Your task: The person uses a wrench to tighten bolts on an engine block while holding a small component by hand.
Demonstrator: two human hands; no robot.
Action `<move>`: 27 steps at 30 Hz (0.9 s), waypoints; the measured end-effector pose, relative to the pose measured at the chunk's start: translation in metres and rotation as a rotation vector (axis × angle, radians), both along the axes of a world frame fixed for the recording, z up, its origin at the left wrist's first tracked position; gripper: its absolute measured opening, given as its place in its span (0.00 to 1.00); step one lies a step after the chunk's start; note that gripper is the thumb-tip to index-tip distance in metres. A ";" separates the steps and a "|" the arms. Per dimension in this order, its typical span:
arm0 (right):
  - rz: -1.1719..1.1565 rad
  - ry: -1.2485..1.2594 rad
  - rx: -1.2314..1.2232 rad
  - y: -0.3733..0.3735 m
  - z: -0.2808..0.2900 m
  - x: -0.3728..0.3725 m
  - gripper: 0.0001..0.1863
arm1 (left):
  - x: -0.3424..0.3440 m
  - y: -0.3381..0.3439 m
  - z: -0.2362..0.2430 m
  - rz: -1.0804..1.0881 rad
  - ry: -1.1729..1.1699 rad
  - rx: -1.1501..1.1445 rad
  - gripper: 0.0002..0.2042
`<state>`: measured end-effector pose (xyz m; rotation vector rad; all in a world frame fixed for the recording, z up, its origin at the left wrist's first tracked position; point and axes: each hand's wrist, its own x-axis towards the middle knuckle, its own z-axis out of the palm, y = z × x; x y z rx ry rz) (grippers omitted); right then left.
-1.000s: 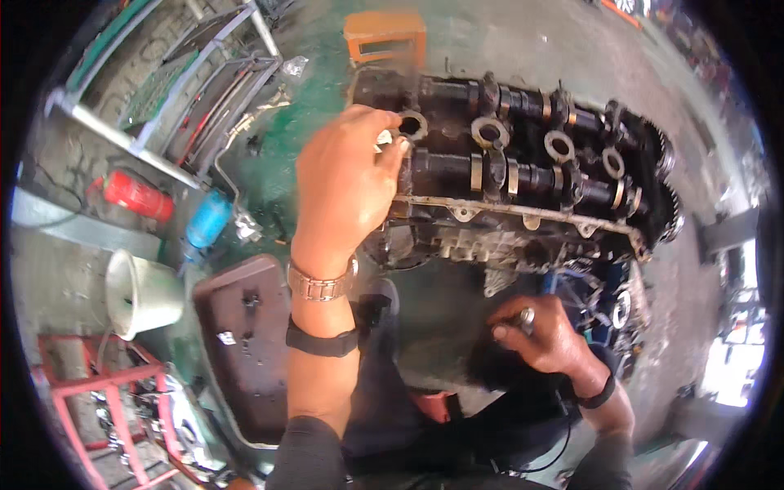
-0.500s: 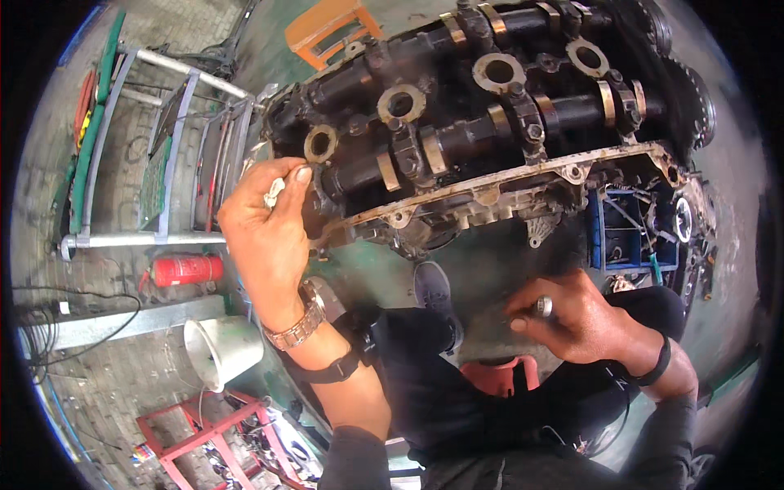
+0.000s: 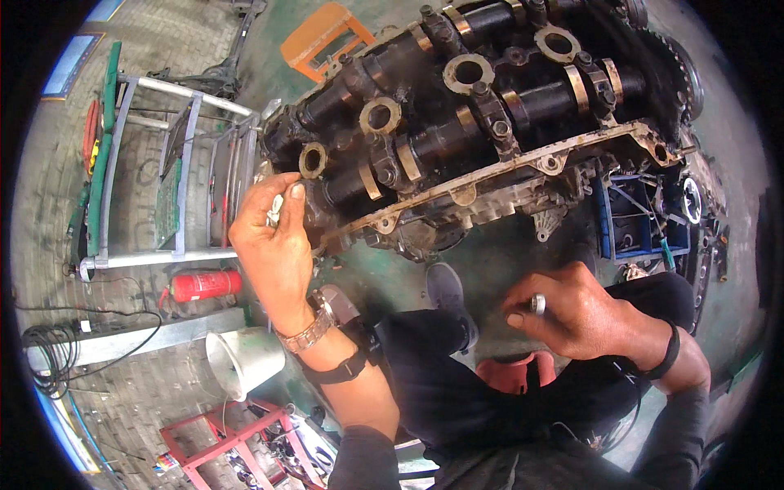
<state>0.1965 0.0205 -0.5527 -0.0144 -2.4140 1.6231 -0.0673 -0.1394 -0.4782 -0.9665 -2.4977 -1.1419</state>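
A large engine cylinder head [image 3: 457, 139], dark with oil, lies across the upper part of the view. Its camshafts [image 3: 441, 140] are held under bolted caps, between pale ring-shaped openings [image 3: 379, 118]. My left hand [image 3: 273, 233] is closed at the near left end of the head, with a small crumpled white piece [image 3: 276, 210] between its fingers; the fingertips are partly hidden. Over my lap, apart from the engine, my right hand [image 3: 576, 314] is wrapped round a metal tool whose round, socket-like end [image 3: 538, 304] pokes out. The rest of that tool is covered by the hand.
Right of my knees stands a blue crate [image 3: 606, 220] with metal parts. At left are a metal frame rack [image 3: 175, 259], a red fire extinguisher [image 3: 204, 286], a white bucket [image 3: 261, 367] and a red frame [image 3: 200, 457]. An orange stool [image 3: 318, 37] stands behind the engine.
The whole view has shifted slightly, so the engine sits a little further left. My left hand stays by the engine's end, its fingers slightly lower; the right keeps the tool.
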 end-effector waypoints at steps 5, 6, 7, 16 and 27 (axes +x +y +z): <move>-0.005 0.049 -0.019 -0.002 -0.001 -0.003 0.09 | -0.005 0.001 -0.006 0.028 -0.037 0.097 0.04; -0.001 0.048 -0.021 -0.003 -0.001 -0.004 0.09 | -0.006 0.001 -0.007 0.046 -0.042 0.107 0.04; 0.002 0.046 -0.021 -0.002 0.000 -0.004 0.08 | -0.006 0.001 -0.008 0.082 -0.038 0.091 0.04; -0.004 -0.005 -0.039 0.000 0.002 -0.003 0.08 | -0.003 -0.001 -0.005 0.019 -0.029 0.081 0.06; -0.020 0.010 -0.039 -0.001 0.000 -0.004 0.07 | -0.006 0.001 -0.009 0.057 -0.037 0.148 0.06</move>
